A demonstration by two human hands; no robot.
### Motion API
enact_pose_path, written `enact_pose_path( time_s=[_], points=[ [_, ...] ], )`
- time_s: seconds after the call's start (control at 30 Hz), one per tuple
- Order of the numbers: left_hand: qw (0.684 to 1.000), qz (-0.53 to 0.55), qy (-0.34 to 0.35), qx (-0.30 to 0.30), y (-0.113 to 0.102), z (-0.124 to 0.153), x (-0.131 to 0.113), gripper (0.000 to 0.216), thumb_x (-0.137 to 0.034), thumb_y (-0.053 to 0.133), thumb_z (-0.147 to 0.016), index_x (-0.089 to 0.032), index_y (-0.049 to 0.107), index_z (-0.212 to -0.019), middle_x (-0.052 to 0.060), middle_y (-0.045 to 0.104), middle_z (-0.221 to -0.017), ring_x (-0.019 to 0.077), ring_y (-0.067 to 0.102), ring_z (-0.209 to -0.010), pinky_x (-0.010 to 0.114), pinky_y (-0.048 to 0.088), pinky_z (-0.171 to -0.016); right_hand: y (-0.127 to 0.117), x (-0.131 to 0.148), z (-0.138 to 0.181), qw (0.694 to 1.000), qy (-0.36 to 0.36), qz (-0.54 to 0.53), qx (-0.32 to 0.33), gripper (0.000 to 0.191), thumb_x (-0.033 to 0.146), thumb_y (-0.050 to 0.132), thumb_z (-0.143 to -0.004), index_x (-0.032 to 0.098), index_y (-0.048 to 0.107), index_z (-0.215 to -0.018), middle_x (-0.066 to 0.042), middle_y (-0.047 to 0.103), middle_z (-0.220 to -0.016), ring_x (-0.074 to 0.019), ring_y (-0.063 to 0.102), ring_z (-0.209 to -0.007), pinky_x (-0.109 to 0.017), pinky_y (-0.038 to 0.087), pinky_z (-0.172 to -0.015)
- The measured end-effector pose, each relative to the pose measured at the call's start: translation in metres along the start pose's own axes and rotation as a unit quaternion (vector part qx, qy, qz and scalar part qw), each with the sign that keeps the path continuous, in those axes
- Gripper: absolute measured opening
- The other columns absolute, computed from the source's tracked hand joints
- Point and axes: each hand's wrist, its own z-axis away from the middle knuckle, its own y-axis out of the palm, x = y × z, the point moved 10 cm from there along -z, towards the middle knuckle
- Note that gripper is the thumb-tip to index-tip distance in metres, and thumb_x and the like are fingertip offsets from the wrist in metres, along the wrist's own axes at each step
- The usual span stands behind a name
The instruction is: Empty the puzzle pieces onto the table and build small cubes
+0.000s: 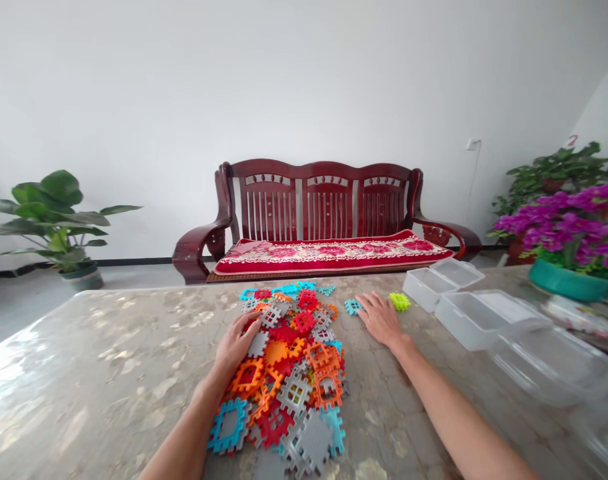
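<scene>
At table centre, the left hand [237,345] rests, fingers together, on the tile pile [289,373]; at two o'clock, the right hand [380,319] lies flat, fingers spread, fingertips between blue tile [353,307] and green tile [400,301].

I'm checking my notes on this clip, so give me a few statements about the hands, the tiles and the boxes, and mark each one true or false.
1. The left hand rests on the tile pile. True.
2. The right hand holds a red tile in the air. False: it lies flat on the table, between a blue tile and a green tile.
3. The clear boxes stand to the right of the pile. True.
4. The boxes are full of tiles. False: no tiles show inside them.
5. A bench stands beyond the table. True.
</scene>
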Motion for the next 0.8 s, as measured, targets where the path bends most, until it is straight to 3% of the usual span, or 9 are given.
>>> enact_pose_path(
  time_s=[0.1,0.27,0.5,0.7,0.8],
  points=[
    [1.0,0.017,-0.004,-0.004,0.004,-0.001,-0.006,0.048,-0.053,0.046,-0.083,-0.022,0.068,-0.112,0.006,0.065,-0.124,0.0247,0.056,-0.119,0.04,0.037,-0.108,-0.008,-0.002,0.001,0.999,0.008,0.006,-0.044,0.042,0.037,0.036,-0.095,0.027,0.052,-0.133,-0.006,0.048,-0.143,-0.0267,0.034,-0.135,-0.054,0.018,-0.111],
    [0.996,0.086,-0.001,0.016,0.005,0.003,-0.022,0.049,-0.053,0.044,-0.085,-0.02,0.066,-0.115,0.006,0.066,-0.123,0.0245,0.056,-0.118,0.038,0.038,-0.106,-0.024,-0.034,0.006,0.987,0.096,0.053,-0.114,0.044,0.034,0.034,-0.095,0.02,0.053,-0.132,-0.011,0.046,-0.143,-0.0289,0.036,-0.134,-0.05,0.022,-0.11],
    [0.994,0.106,-0.015,-0.004,-0.021,0.016,-0.012,0.057,-0.055,0.04,-0.085,-0.016,0.062,-0.12,0.011,0.062,-0.128,0.0262,0.053,-0.121,0.042,0.035,-0.108,-0.023,-0.067,0.017,0.979,0.157,0.064,-0.113,0.044,0.034,0.037,-0.095,0.016,0.055,-0.131,-0.015,0.044,-0.143,-0.0328,0.032,-0.135,-0.053,0.022,-0.109],
    [0.991,0.123,-0.024,-0.044,-0.025,0.026,0.005,0.057,-0.056,0.042,-0.083,-0.016,0.063,-0.118,0.01,0.065,-0.122,0.0262,0.057,-0.116,0.042,0.039,-0.105,-0.041,-0.03,0.032,0.977,0.047,-0.024,-0.208,0.038,0.031,0.041,-0.092,0.016,0.062,-0.119,-0.016,0.057,-0.129,-0.0298,0.046,-0.122,-0.049,0.035,-0.104],
    [0.992,0.115,-0.024,-0.043,-0.021,0.025,0.007,0.056,-0.054,0.043,-0.083,-0.015,0.063,-0.117,0.01,0.066,-0.12,0.0259,0.058,-0.113,0.041,0.04,-0.103,-0.048,-0.001,0.044,0.97,0.006,-0.1,-0.22,0.035,0.031,0.04,-0.093,0.018,0.064,-0.116,-0.013,0.063,-0.119,-0.0262,0.054,-0.113,-0.044,0.04,-0.101]
  ],
)
